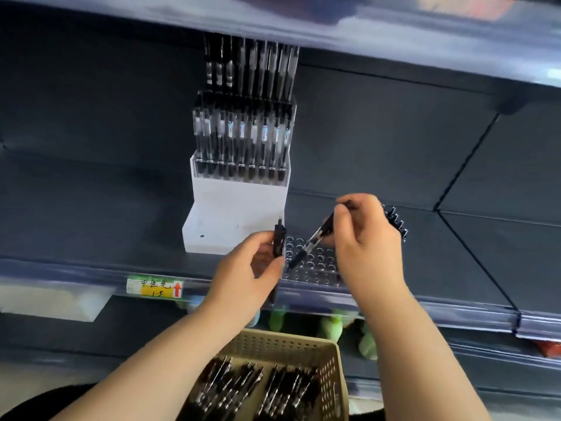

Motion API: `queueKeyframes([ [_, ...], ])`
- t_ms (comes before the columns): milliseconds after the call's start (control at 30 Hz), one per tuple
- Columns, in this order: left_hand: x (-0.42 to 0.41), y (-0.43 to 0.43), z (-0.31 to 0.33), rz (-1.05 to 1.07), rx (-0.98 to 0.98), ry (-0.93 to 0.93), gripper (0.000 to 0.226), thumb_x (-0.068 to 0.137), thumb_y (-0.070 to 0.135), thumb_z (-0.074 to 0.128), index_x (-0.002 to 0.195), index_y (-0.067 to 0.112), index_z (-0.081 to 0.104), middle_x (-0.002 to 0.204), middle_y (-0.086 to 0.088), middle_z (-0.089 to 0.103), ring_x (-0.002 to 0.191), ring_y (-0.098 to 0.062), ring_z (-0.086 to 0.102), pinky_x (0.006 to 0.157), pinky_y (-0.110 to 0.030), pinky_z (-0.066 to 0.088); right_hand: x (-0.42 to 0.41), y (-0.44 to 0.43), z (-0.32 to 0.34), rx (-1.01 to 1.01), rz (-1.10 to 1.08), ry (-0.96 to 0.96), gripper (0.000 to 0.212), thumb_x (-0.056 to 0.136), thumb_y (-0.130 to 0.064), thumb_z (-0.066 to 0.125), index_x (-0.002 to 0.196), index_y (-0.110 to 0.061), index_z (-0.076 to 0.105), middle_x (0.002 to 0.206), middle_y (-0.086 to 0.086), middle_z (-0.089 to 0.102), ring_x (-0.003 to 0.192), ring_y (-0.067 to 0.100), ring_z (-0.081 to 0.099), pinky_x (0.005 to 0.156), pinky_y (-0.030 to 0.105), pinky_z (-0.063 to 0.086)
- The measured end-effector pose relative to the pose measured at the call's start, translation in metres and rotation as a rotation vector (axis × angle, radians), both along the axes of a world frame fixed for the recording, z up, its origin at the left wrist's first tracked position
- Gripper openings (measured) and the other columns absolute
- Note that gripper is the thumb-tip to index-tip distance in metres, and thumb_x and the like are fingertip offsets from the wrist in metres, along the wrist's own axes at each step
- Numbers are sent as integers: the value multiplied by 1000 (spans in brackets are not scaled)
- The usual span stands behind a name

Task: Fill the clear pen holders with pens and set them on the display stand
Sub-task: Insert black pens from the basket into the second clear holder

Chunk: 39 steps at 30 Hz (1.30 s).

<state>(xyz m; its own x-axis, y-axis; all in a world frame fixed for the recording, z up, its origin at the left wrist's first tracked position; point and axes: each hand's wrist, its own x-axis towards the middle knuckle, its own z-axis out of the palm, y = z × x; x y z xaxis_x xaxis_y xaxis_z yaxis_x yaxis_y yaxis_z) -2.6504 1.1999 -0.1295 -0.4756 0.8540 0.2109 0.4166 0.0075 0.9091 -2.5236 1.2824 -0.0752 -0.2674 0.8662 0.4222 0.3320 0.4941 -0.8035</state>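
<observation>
Dark shelf (91, 208), yellow price label (154, 288), beige perforated basket (282, 338)

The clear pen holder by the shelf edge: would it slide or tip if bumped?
Probably slides easily: the clear pen holder looks like light, smooth plastic, with visible holes empty. Tipping seems unlikely, since it sits low and wide. It likely stays rigid when lifted.

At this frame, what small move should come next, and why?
Probably the right hand tips its slanted pen upright and slides it into an open hole of the clear holder: the tip hangs over the holes, which look mostly empty. The left hand holds a second pen ready.
</observation>
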Motion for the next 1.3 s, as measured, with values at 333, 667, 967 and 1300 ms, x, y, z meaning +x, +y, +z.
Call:
queueKeyframes([
  [333, -4, 75, 49, -153, 285, 8, 37, 84, 4, 63, 98, 37, 54, 99, 3, 67, 92, -8, 67, 80, -21, 54, 10, 78, 35, 168, -138, -179, 7, 87, -22, 60, 90, -29, 57, 70, -23, 54, 64, -17, 52, 59, -5, 33],
  [667, -8, 92, 29, -94, 226, -139, 27, 83, 4, 63, 100, 25, 57, 94, 4, 67, 87, -9, 68, 75, -16, 52, 11, 93, 12, 214, -197, -454, 14, 84, -28, 66, 97, -22, 66, 75, -14, 59, 89, 16, 61, 75, 27, 49],
  [967, -13, 91, 33, -66, 246, -172, 28, 84, 5, 63, 101, 28, 58, 95, 6, 67, 87, -9, 68, 78, -16, 52, 3, 94, 6, 231, -191, -460, 17, 84, -29, 66, 98, -20, 67, 71, -15, 56, 90, 21, 59, 79, 35, 51],
  [1300, -16, 91, 30, -60, 235, -165, 28, 84, 7, 63, 98, 30, 58, 95, 7, 68, 87, -8, 68, 82, -25, 54, -2, 97, -2, 348, -186, -534, 14, 84, -12, 62, 90, -17, 74, 82, 3, 67, 88, 28, 56, 74, 30, 45],
])
